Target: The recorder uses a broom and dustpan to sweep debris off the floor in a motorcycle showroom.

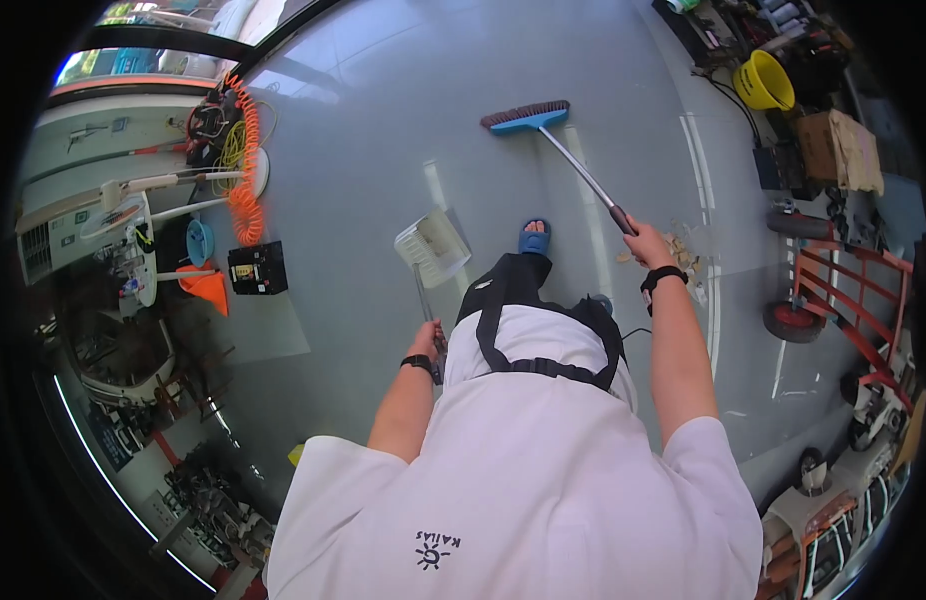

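Note:
My right hand (649,246) grips the dark end of a broom's metal handle (583,169). The blue broom head (530,122) is out ahead of me, its brown bristles facing away. In my left hand (427,339) is the handle of a long-handled dustpan. Its white pan (433,247) is in front of my left side, with some dirt in it. A scatter of light brown debris (686,259) lies on the grey floor just beyond my right hand, which partly hides it.
At left are a black battery (259,268), an orange coiled hose (245,165) and a blue basin (199,241). Along the right are a red hand truck (845,292), a cardboard box (819,146) and a yellow bucket (763,80). A dark-framed glass door (170,45) is at upper left.

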Demonstrator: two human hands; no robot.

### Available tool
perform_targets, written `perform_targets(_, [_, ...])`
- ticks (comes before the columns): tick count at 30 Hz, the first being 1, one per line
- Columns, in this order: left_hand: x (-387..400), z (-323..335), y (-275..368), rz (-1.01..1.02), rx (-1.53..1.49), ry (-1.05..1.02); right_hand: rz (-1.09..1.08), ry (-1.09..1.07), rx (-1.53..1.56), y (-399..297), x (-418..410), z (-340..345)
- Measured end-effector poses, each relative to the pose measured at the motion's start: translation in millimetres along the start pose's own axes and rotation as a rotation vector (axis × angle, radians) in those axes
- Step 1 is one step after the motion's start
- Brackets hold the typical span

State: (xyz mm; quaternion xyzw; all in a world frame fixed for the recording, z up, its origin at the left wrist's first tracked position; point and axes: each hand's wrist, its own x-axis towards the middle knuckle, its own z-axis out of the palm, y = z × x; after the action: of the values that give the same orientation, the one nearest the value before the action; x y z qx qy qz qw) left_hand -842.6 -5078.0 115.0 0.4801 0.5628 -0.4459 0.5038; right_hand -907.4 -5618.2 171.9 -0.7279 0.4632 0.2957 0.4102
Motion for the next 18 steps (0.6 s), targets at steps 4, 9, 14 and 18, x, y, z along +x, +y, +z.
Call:
perform_targets(4, [4.3,48.0,16.6,0.011,-0.008,-0.020,0.075,0.053,0.016,87.9,-67.5,-35.6])
perform_targets(9, [2.9,111.8,6.6,0.022,-0.128,-0.167,0.250,0.114,-0.056,200.9,-148.9,-88.0])
perform_targets(14, [-2.9,159.0,-53.0,0.072,-0.170,-0.318,0.160,0.542,-0.520,269.0,-229.4,-111.8])
perform_targets(18, [1.5,169.1,-103.5,0.129,-0.117,-0.362,0.059,0.594,-0.588,314.9,-297.9,-96.7])
